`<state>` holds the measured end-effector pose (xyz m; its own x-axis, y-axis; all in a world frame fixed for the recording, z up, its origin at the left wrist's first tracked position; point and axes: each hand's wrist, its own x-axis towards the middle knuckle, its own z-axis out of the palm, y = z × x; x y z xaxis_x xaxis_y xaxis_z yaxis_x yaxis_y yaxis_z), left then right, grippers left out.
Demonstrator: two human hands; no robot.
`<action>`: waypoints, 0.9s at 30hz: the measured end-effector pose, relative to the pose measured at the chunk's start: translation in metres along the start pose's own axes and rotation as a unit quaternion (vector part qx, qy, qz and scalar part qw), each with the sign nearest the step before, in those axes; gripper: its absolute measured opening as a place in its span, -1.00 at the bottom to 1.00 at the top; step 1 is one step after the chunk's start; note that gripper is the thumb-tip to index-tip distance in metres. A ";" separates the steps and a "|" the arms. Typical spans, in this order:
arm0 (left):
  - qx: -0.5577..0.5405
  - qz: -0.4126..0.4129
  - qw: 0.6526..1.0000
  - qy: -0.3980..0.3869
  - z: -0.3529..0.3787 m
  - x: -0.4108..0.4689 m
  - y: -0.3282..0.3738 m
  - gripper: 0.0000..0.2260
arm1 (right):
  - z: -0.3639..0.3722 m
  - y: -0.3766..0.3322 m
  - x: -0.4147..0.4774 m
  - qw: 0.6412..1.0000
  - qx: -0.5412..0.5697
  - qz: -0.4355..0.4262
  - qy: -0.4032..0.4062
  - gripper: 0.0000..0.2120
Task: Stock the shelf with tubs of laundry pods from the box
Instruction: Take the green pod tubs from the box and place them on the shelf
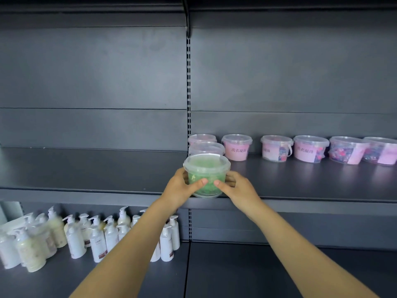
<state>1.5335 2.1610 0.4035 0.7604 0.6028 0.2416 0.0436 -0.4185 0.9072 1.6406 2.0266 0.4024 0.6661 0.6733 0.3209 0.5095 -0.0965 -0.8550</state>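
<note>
A clear tub of green laundry pods [206,172] with a see-through lid stands at the front edge of the dark grey shelf [311,183]. My left hand [181,188] grips its left side and my right hand [238,190] its right side, thumbs meeting across the front. Directly behind it stand two more lidded tubs [206,147] in a line. Several pink-labelled tubs [309,150] stand in a row along the back of the shelf to the right. The box is out of view.
A slotted upright [188,93] divides the shelving into left and right bays. The left bay's shelf [86,168] is bare. On the lower shelf at left stand several white and cream pump bottles [75,235].
</note>
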 end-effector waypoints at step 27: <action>0.598 0.140 0.787 -0.060 0.033 -0.121 0.037 -0.70 | -0.104 0.013 -0.109 0.804 -0.568 -0.058 -0.168 -0.46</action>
<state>1.4651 2.0500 0.3967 0.9011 0.3355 0.2746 0.3879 -0.9068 -0.1652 1.6312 1.8759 0.3983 0.4907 0.8677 0.0794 0.8535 -0.4970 0.1570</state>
